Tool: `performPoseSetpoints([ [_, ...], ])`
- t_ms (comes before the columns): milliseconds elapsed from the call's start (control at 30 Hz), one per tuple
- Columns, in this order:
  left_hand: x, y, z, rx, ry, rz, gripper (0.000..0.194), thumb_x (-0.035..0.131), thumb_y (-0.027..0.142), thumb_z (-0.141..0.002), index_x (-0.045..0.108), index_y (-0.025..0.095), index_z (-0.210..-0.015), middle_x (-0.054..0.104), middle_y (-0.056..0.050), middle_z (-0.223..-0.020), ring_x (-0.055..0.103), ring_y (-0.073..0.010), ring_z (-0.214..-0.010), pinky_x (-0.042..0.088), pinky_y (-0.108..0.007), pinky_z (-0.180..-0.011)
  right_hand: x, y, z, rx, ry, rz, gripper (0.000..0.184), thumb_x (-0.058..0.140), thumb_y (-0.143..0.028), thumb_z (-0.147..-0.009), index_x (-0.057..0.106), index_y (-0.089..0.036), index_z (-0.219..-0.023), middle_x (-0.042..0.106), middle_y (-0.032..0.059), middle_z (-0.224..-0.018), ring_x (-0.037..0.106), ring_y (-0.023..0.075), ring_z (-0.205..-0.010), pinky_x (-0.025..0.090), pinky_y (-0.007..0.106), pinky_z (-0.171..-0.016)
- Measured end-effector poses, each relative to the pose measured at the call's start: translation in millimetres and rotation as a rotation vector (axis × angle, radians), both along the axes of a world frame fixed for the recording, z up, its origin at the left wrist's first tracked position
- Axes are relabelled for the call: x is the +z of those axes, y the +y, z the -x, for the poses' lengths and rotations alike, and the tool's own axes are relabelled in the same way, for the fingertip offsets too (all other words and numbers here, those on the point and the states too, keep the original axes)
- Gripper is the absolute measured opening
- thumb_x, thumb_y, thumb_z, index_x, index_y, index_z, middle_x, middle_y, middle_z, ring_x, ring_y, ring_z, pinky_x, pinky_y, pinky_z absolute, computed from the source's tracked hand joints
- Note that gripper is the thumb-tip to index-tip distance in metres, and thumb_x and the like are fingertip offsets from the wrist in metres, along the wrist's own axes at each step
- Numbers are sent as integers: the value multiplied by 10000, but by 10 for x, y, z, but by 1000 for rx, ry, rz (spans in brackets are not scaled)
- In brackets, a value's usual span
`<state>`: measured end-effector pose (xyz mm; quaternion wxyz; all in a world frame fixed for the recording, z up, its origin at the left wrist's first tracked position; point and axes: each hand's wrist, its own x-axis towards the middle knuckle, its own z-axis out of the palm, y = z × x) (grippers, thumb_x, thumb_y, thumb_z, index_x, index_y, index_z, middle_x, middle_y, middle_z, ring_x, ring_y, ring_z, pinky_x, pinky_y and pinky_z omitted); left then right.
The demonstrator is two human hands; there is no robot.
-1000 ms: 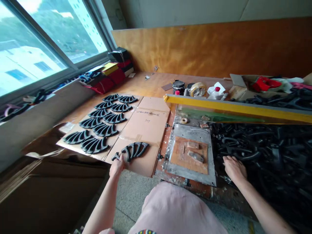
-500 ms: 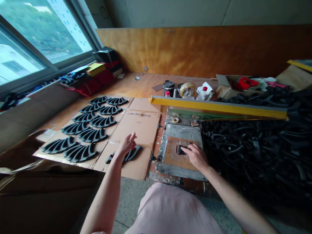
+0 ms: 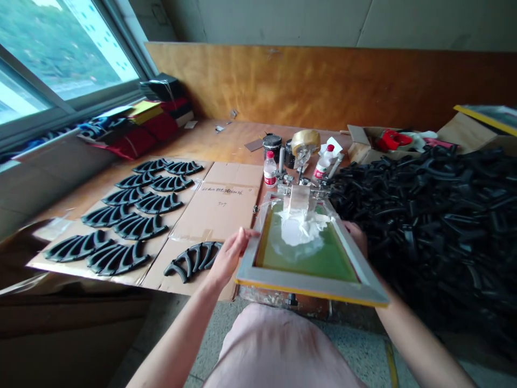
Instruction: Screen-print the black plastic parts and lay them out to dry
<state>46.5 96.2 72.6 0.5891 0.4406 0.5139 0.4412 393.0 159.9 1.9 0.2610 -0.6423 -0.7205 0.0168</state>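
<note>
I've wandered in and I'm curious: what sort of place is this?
Probably a small workshop, perhaps for screen printing. The signs are a framed green screen smeared with white, a large heap of black parts, and curved black pieces laid in rows on cardboard.

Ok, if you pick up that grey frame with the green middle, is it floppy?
The grey frame is probably stiff, since its sides look straight. The green middle looks like a thin sheet, so it may give if poked. The white patch looks ragged and pasty, so might be slippery.
</note>
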Motion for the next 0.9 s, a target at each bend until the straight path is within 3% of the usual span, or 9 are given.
performPoseSetpoints([
  [100, -579, -233, 17, -33, 93, 113, 680, 613, 562, -822, 500, 189, -1378, 613, 10, -732, 509, -108, -585, 372, -203, -512, 222, 238, 122, 17, 101, -95, 415, 479, -368, -946, 620, -117, -1246, 663, 119, -1081, 633, 197, -837, 524, 321, -790],
  [167, -921, -274, -22, -16, 130, 136, 819, 625, 552, -804, 353, 188, -1485, 599, 23, -699, 511, -117, -578, 373, -210, -513, 319, 356, 399, 137, 56, -74, 545, 679, -360, -840, 545, -158, -1328, 580, 147, -1238, 605, 244, -999, 502, 368, -880],
  [233, -1170, -260, -53, -4, 164, 140, 835, 589, 559, -821, 299, 190, -1511, 595, 23, -697, 525, -124, -591, 386, -217, -524, 348, 407, 695, 240, -93, 42, 520, 763, -307, -772, 586, -158, -1238, 582, 143, -1201, 564, 280, -1067, 480, 393, -906],
  [300, -1314, -234, -56, -9, 204, 128, 796, 565, 562, -835, 324, 199, -1501, 587, 25, -697, 532, -124, -597, 383, -214, -525, 305, 362, 898, 300, -210, 177, 285, 740, -240, -792, 639, -155, -1044, 628, 115, -1050, 570, 266, -1008, 474, 372, -867],
  [400, -1390, -221, -30, -14, 244, 128, 741, 555, 568, -842, 391, 205, -1466, 602, 18, -710, 554, -127, -616, 387, -211, -535, 185, 105, 950, 400, -294, 245, 39, 602, -148, -868, 626, -160, -896, 646, 89, -923, 573, 226, -912, 454, 326, -787],
  [533, -1389, -237, -18, 5, 223, 146, 726, 568, 561, -834, 428, 192, -1443, 663, -17, -792, 608, -150, -694, 441, -227, -596, 186, -297, 770, 608, -382, 221, 198, 474, -37, -849, 621, -169, -862, 640, 70, -873, 560, 206, -854, 407, 305, -691],
  [633, -1373, -241, -33, 32, 214, 144, 708, 595, 549, -813, 473, 190, -1411, 662, -12, -764, 612, -156, -686, 449, -233, -593, 316, -356, 710, 734, -400, 244, 189, 506, -28, -798, 614, -181, -822, 640, 44, -835, 554, 191, -818, 381, 297, -657],
  [733, -1356, -239, -45, 57, 201, 140, 695, 614, 553, -798, 507, 186, -1378, 651, -8, -737, 606, -152, -663, 438, -228, -573, 351, -293, 777, 673, -373, 207, 133, 551, -69, -789, 604, -191, -780, 636, 35, -816, 552, 195, -835, 373, 296, -648],
  [900, -1350, -243, -50, 30, 143, 160, 745, 600, 588, -802, 450, 173, -1402, 626, 4, -727, 583, -146, -650, 404, -225, -558, 121, -456, 839, 602, -376, 89, 199, 486, -26, -813, 632, -158, -835, 636, 74, -856, 556, 200, -821, 406, 306, -671],
])
